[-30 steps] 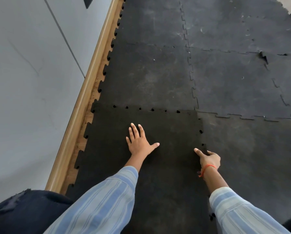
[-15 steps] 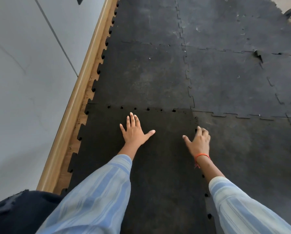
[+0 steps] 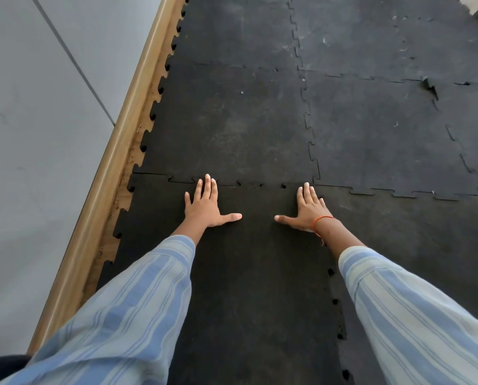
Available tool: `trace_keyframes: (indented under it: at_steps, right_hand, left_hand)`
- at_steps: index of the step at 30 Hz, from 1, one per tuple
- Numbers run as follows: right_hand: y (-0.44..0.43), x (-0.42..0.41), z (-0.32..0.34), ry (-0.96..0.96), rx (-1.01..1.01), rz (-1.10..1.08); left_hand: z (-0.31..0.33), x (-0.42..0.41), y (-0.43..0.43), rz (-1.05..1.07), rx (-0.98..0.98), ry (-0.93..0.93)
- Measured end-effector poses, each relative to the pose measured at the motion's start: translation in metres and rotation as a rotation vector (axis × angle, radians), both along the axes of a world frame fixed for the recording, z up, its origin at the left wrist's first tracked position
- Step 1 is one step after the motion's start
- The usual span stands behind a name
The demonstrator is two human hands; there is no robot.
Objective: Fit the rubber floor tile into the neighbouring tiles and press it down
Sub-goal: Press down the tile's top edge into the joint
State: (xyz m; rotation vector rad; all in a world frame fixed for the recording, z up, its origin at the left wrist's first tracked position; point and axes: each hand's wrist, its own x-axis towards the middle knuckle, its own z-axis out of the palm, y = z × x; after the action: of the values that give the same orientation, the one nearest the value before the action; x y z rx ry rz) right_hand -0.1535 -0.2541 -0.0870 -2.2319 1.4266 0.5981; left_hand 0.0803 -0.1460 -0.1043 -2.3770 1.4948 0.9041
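Observation:
A dark black rubber floor tile (image 3: 254, 273) with puzzle-tooth edges lies on the floor in front of me. My left hand (image 3: 206, 207) rests flat on it, fingers spread, fingertips on the far seam. My right hand (image 3: 306, 211), with an orange thread at the wrist, lies flat near the tile's far right corner. The far seam looks joined on the left to the neighbouring tile ahead (image 3: 232, 120); small gaps show toward the right. Open notches run along the right edge beside the right-hand tile (image 3: 415, 259).
A wooden skirting board (image 3: 115, 168) and grey wall (image 3: 38, 134) run along the left, with a strip of bare floor beside the tile teeth. More grey-black tiles (image 3: 385, 129) cover the floor ahead and right; one seam has a lifted tab (image 3: 429, 86).
Both hands slid forward to the tile's far edge. The right hand went from gripping the right edge to lying flat. The far seam's left part has closed up.

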Motion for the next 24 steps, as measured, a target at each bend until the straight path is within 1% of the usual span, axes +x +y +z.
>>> trace_keyframes:
  at_steps: [3,5,7,8,11,14,16,18,20,22,24]
  right_hand:
    - [-0.001,0.002,0.002,0.051,0.019,0.026]
    - [0.005,0.001,-0.001,0.019,-0.031,-0.010]
    - [0.016,-0.004,-0.008,-0.007,-0.127,-0.062]
    - [0.022,-0.006,-0.012,-0.015,-0.168,-0.080]
    - [0.040,-0.010,-0.024,-0.071,-0.287,-0.099]
    - [0.053,-0.013,-0.034,-0.089,-0.351,-0.124]
    - [0.053,-0.016,-0.040,-0.089,-0.357,-0.131]
    - [0.048,-0.017,-0.042,-0.099,-0.322,-0.117]
    - [0.045,-0.019,-0.039,-0.158,-0.283,-0.120]
    - [0.049,-0.026,-0.038,-0.243,-0.335,-0.173]
    - [0.061,-0.039,-0.037,-0.279,-0.442,-0.298]
  left_hand:
    - [0.006,-0.002,-0.007,-0.007,0.032,-0.027]
    - [0.007,-0.015,-0.010,-0.125,-0.047,-0.051]
    - [0.003,-0.038,-0.014,-0.250,-0.125,-0.018]
    - [0.000,-0.048,-0.016,-0.271,-0.134,0.003]
    - [-0.012,-0.062,-0.021,-0.228,-0.123,-0.001]
    - [-0.015,-0.061,-0.023,-0.231,-0.103,-0.004]
    - [-0.016,-0.061,-0.025,-0.234,-0.097,-0.009]
    - [-0.016,-0.061,-0.026,-0.229,-0.094,-0.010]
    - [-0.015,-0.062,-0.025,-0.225,-0.093,-0.002]
    - [-0.015,-0.062,-0.026,-0.222,-0.099,-0.009]
    - [-0.014,-0.064,-0.025,-0.219,-0.110,-0.024]
